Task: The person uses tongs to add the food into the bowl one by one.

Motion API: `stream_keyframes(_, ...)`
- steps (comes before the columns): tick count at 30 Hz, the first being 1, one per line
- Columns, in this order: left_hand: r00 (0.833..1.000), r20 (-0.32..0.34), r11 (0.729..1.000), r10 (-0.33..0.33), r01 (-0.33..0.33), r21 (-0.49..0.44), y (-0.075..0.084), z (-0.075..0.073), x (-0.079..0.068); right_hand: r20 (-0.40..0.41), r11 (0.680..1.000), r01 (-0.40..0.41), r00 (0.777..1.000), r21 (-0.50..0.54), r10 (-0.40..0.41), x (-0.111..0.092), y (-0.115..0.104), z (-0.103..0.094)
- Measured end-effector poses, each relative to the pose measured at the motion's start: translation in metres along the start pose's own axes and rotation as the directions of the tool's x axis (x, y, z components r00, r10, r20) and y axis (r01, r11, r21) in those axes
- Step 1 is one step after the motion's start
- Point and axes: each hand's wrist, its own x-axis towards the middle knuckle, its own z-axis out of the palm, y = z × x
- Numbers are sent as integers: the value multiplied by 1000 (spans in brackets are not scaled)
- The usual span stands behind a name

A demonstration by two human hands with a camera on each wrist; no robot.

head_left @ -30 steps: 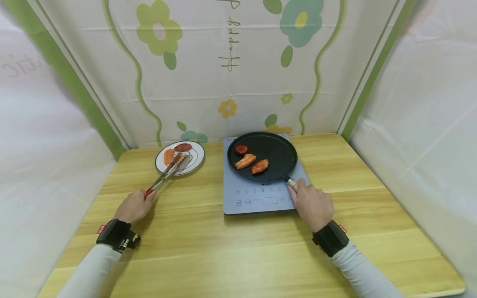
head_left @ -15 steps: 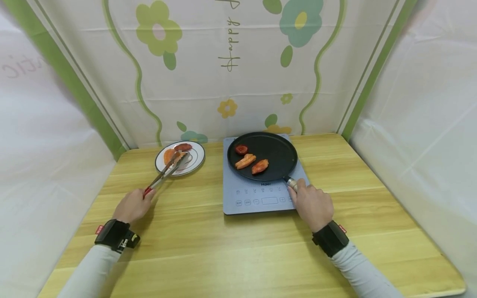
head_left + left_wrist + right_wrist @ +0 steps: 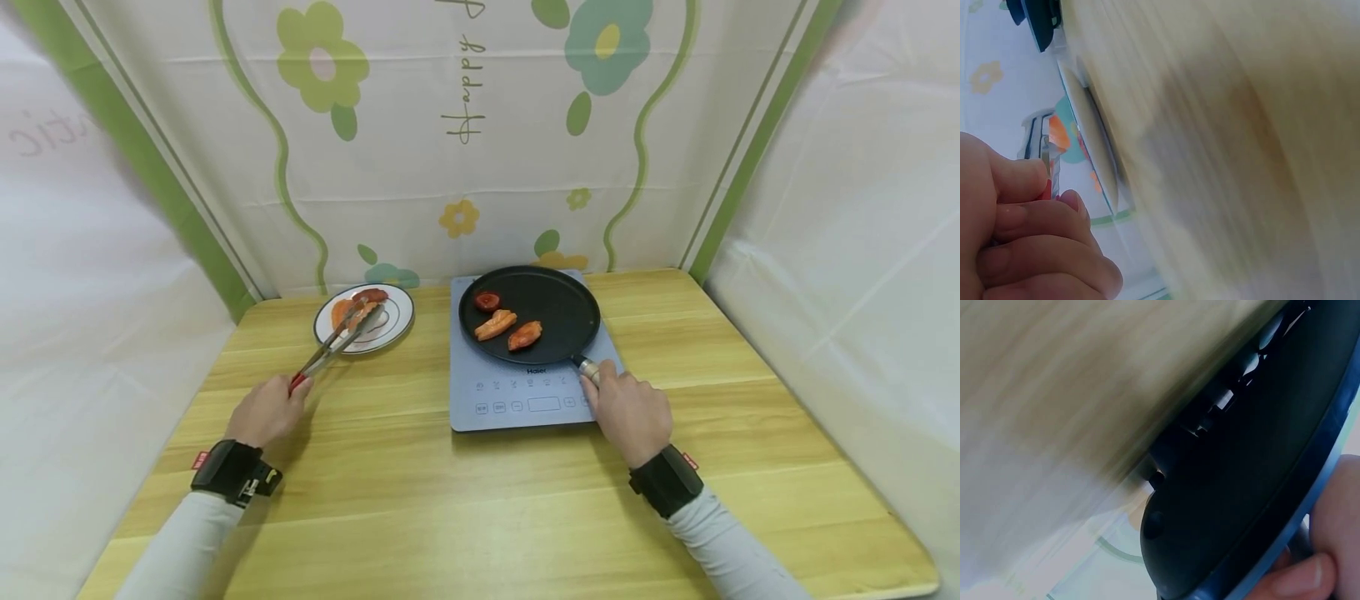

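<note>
My left hand grips metal tongs with red handles. Between the tong tips is an orange-brown piece of food; in the left wrist view it appears above the white plate. An orange piece and a dark red piece lie on that plate, partly behind the tongs. My right hand holds the handle of a flat black frying pan. In the pan are two browned pieces resembling chicken wings, and a round dark red piece.
Under the pan is a grey-blue induction cooker with touch controls. Both it and the plate stand at the back of the wooden table, close to a flowered curtain. White sheets enclose the left and right sides.
The tongs have closed in on the food piece, and their tips have risen slightly with it from the plate. My right hand and the pan stay in place.
</note>
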Motion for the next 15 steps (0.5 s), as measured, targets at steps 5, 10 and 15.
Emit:
stream_keyframes(5, 999, -33, 1000, 7, -6, 16, 1, -2, 1, 49, 1000, -17, 999, 4, 16, 0, 1, 0)
stream_keyframes(10, 998, -59, 999, 20, -17, 41, 6, -4, 1, 84, 999, -34, 996, 15, 32, 0, 2, 0)
stream_keyframes(15, 995, -90, 996, 45, -38, 79, 13, -5, -1, 86, 999, -32, 996, 17, 30, 0, 1, -2)
